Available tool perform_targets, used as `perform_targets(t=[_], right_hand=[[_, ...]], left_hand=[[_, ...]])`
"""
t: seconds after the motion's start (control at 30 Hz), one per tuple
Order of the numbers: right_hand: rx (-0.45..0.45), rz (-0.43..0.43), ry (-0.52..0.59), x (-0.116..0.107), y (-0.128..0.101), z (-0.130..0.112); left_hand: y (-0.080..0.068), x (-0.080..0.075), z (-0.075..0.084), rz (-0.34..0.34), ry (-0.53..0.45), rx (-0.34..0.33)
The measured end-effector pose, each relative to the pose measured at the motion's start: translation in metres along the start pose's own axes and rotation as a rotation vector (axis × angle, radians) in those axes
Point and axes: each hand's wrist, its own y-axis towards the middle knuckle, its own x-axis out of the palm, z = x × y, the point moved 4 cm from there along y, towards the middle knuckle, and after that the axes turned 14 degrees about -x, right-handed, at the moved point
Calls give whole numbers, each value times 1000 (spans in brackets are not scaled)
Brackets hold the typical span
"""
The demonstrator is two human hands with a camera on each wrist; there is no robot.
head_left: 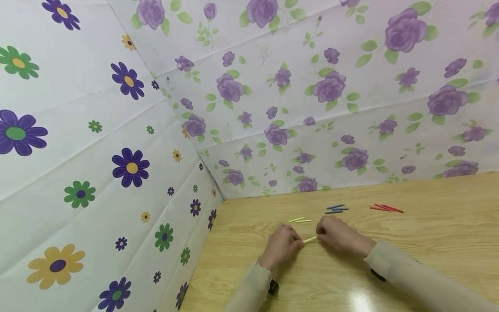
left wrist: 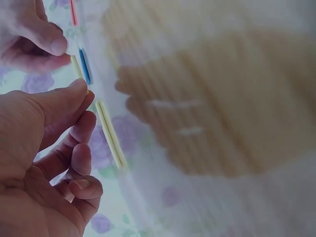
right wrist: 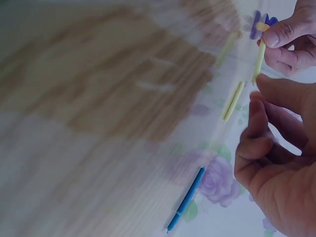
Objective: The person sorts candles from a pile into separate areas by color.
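A thin yellow stick [head_left: 310, 239] is held just above the wooden table [head_left: 429, 242], pinched at one end by my left hand [head_left: 299, 244] and at the other by my right hand [head_left: 321, 234]. In the left wrist view my left thumb and forefinger [left wrist: 79, 90] close on the stick's [left wrist: 76, 66] near end, while the right hand [left wrist: 44, 42] pinches its far end. The right wrist view shows the same stick [right wrist: 260, 59] running between my right fingers [right wrist: 266, 84] and the left hand [right wrist: 289, 32].
Two more yellow sticks [head_left: 301, 220] lie side by side just behind the hands. Further back right lie blue sticks [head_left: 336, 209] and red sticks [head_left: 386, 208]. Flowered sheets wall the table at the back [head_left: 331, 108] and the left [head_left: 97, 173].
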Motion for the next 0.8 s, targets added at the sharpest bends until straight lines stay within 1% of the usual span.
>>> perform_targets(t=[0.07,0.17,0.23,0.3,0.4,0.63,0.8], right_hand=[[15,41,4,-13,1,-16],[65,62,-23,-28,4,-34],[84,68,-55,-31,5,-38],[90,68,-83,-33,4,-39],[93,73,-93,-33,3,-37],[109,68,-65,-35,-2,-32],[129,67,-50,-36,-5,-30]], left_hand=[[2,-2,-4,18,3,-21],[6,-4,-11,31,1,-59],[8,-4,-15,35,-1,-74],[10,-4,-19,35,-8,-85],[16,-5,-23,46,-6,-93],[33,-4,-29,65,-1,-118],[38,-5,-30,67,9,-119]])
